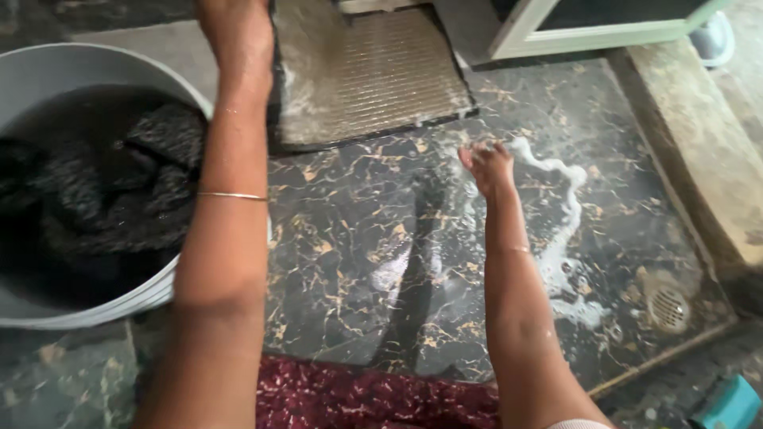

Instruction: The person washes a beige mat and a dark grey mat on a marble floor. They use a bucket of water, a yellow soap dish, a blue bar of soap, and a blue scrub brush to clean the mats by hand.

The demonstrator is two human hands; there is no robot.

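Fingers (486, 156) of my right hand (486, 168) are loosely bunched together, tips pointing away from me, empty and hovering just above the wet floor beside a streak of soap foam (556, 171). My left hand (237, 32) reaches further out and sits at the near left edge of the mat (373, 75); its fingers run out of the top of the view, so I cannot tell whether they grip the mat or only press on it.

That mat is a ribbed, grey-brown rectangle with a dark border, lying flat on the black marble floor (358, 238) at the top middle of my view, wet and soapy along its left side. A thin gold bangle (232, 195) rings my left forearm.

To my left stands a grey plastic tub (48, 67) holding dark cloth (119, 183) soaking in murky water. Foam trails from near my right hand down toward a round floor drain (668, 308) at the right. Beyond that runs a raised stone step (699, 135). Maroon patterned fabric (366, 397) lies at the bottom edge between my arms, and a teal object (731, 405) pokes in at the lower right corner.
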